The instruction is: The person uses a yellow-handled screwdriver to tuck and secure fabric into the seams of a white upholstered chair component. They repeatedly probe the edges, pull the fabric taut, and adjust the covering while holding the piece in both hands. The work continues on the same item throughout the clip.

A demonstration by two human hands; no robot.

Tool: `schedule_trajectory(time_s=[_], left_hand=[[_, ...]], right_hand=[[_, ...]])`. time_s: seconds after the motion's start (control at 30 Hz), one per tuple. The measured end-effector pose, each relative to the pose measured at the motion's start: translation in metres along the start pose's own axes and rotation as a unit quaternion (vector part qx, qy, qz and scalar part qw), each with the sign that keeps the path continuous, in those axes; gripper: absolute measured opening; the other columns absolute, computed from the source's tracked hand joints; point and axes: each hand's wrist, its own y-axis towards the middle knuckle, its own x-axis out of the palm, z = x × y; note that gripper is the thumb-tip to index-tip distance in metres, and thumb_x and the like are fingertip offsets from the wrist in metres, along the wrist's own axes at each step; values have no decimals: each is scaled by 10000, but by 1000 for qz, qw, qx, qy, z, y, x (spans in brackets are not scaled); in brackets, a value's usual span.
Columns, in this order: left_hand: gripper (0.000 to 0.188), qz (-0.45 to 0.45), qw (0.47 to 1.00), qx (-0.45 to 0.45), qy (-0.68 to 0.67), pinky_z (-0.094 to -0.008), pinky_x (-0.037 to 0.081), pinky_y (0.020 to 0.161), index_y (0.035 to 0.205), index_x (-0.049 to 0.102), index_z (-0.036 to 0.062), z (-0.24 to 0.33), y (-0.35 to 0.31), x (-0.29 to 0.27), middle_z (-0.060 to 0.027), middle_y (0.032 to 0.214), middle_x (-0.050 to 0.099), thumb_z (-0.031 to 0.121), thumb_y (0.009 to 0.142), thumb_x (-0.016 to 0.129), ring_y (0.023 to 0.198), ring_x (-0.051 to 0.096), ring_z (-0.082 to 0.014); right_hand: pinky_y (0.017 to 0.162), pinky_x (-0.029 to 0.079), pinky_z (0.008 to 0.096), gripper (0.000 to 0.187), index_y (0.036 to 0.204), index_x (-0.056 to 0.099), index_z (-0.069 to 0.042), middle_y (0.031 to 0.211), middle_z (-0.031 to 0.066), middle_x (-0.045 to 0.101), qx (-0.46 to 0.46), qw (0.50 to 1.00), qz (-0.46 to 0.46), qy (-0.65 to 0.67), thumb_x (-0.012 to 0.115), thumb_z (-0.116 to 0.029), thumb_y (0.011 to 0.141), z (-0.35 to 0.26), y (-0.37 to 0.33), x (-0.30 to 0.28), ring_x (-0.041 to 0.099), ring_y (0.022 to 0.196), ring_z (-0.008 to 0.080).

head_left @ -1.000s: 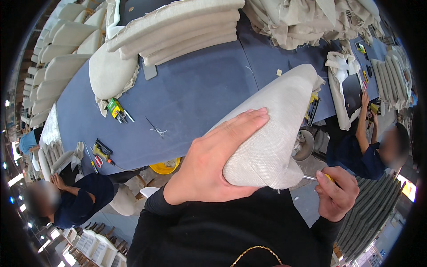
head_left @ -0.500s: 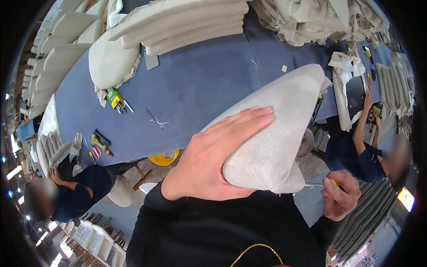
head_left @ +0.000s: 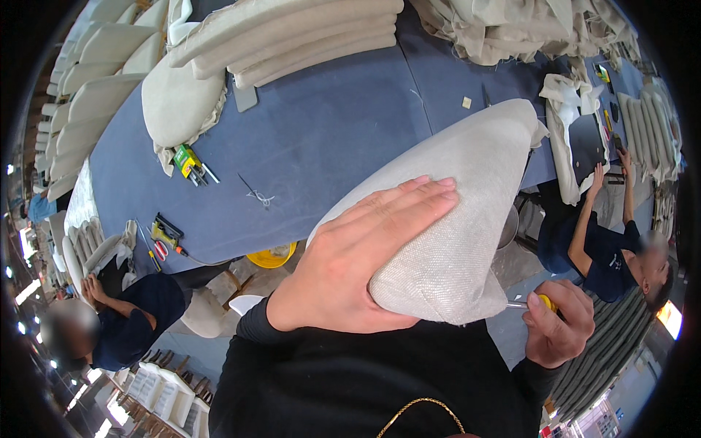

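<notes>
Beige woven-fabric cushion [head_left: 467,255] clasped by our left hand [head_left: 358,259];
our right hand [head_left: 561,325] grips a yellow-handled, metal-shafted tool [head_left: 547,302]

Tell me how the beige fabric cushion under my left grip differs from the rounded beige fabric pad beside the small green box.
The beige fabric cushion is tilted under your left grip; the rounded beige fabric pad lies untouched on the blue table. The cushion looks much larger in view than the pad. The pad shows a ragged fabric border; the cushion's near end looks smoothly covered. Both have pale cloth covers.
</notes>
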Motion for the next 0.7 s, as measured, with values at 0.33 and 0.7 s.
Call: schedule_trajectory(time_s=[0.33, 0.7], left_hand=[[944, 8, 1000, 0, 1, -494, 465, 1186, 1443, 607, -67, -2, 4, -2, -274, 1447, 653, 262, 645, 988, 1383, 628, -416], [830, 21, 999, -37, -27, -503, 484, 1151, 1386, 642, -17, 10, 11, 8, -262, 1469, 637, 166, 632, 938, 1364, 624, -450]], right_hand=[[595, 490, 323, 470, 1216, 807, -214, 829, 76, 685, 41, 999, 1, 8, 863, -157, 752, -6, -6, -5, 646, 637, 214], [547, 459, 301, 509, 1241, 800, -189, 828, 69, 692, 13, 1000, -20, -17, 855, -110, 741, -10, 5, -15, 625, 602, 193]])
